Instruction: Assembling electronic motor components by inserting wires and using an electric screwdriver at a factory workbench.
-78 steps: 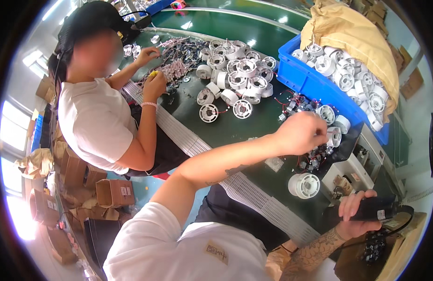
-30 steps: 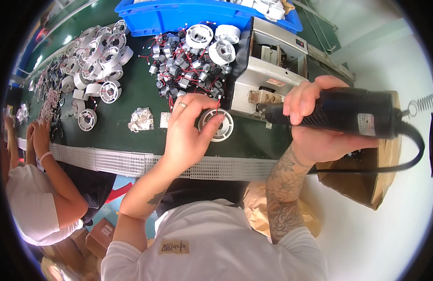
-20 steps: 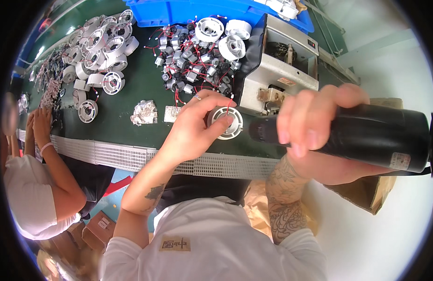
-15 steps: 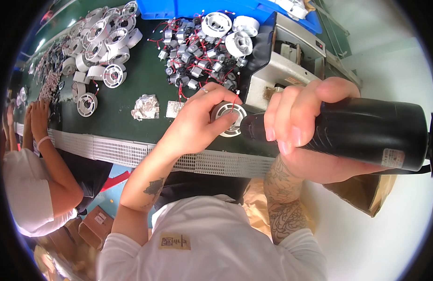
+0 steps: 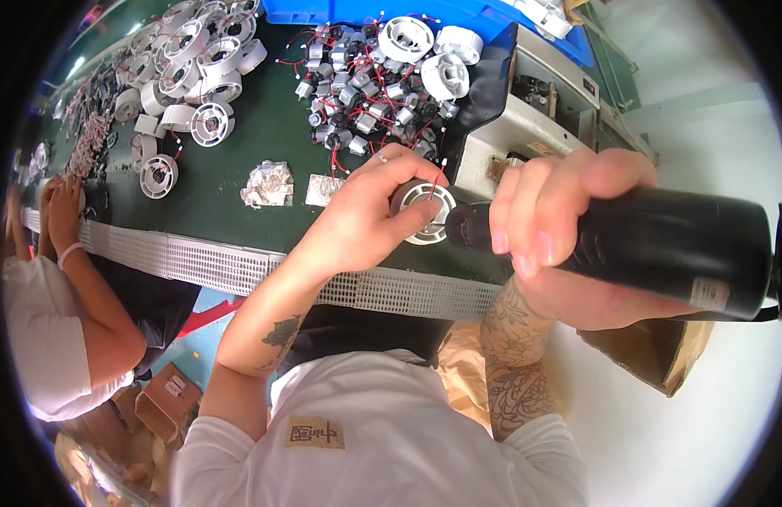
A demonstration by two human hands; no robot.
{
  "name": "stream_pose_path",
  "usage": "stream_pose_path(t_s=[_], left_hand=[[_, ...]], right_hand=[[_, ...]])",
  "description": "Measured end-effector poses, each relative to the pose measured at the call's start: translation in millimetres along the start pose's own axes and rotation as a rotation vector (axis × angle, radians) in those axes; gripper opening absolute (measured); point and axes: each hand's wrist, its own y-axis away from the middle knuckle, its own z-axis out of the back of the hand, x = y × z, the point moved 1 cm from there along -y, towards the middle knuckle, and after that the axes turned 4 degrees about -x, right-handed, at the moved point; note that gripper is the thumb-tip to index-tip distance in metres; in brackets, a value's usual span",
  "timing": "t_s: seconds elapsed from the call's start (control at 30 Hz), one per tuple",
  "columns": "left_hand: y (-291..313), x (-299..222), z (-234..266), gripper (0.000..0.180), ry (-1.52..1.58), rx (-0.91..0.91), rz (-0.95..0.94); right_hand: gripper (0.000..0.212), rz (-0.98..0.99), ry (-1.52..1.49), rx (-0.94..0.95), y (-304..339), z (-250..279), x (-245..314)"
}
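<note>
My left hand [image 5: 366, 207] grips a round white plastic housing [image 5: 442, 199] at the near side of the green bench, its thumb lying across the face. Red wires with a small white connector rise from the housing. My right hand [image 5: 568, 228] is wrapped round a black electric screwdriver [image 5: 674, 241], held almost level. The driver's nose points left at the housing, and its tip is close to the thumb; whether it sits on a screw cannot be made out. Beyond my left hand lies a heap of small silver motors [image 5: 366, 93] with red wires.
White housings [image 5: 188, 76] are piled at the far left; several lie on the motor heap. Crumpled foil [image 5: 268, 184] lies left of my hand. A grey metal machine [image 5: 535, 110] stands at right, a blue bin [image 5: 323, 12] behind. A co-worker's hands [image 5: 63, 207] work at far left.
The whole view has shifted slightly, so the bench things appear a little further right. Both hands keep their grip on the housing and the screwdriver.
</note>
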Motion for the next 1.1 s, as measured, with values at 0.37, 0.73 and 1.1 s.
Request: stream_pose_path(t_s=[0.37, 0.73, 1.1], left_hand=[[-1.5, 0.9, 1.7, 0.022, -0.015, 0.0, -0.043], [21.3, -23.1, 0.4, 0.062, -0.594, -0.043, -0.353], [-74.4, -53.5, 247.2, 0.063, -1.136, -1.038, -0.142]], right_hand=[[0.091, -0.091, -0.04, -0.119, -0.8, -8.0, -3.3], [0.06, 0.03, -0.191, -0.208, 12.6, -0.8, 34.1], [0.102, -0.108, -0.37, -0.362, 38.5, 22.3, 1.3]])
